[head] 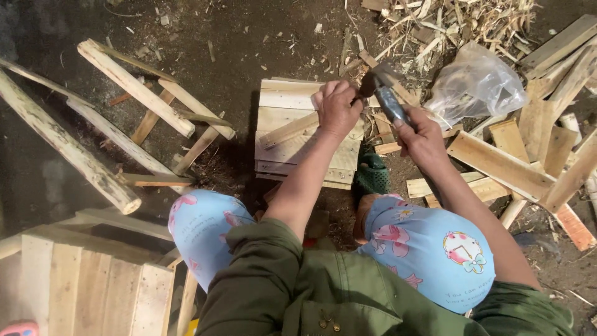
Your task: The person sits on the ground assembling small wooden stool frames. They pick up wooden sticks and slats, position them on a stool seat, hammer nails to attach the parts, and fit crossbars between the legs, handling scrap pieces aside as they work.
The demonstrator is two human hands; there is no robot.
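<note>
Slatted wooden panel (305, 134) lies flat on the dirt floor (249, 56) before my knees, steadying it for nailing. My left hand (337, 107) is pinched closed at its top edge, contents hidden. My right hand (421, 138) is wrapped tight round the hammer (385, 93), head raised beside it.

1. We see a hammer (384, 93) with a dark metal head and a bluish-grey handle. It is gripped low on the handle and tilted, its head raised just above the far right corner of the slat panel.
2. We see a slat panel (298, 146) of pale, rough-sawn boards laid side by side. It lies flat on the dark dirt floor, straight ahead of the knees.
3. We see a narrow wooden strip (287, 130) lying slantwise across the panel's boards, its upper end pinned under the fist pressing on it, its lower end pointing to the panel's left edge.
</note>
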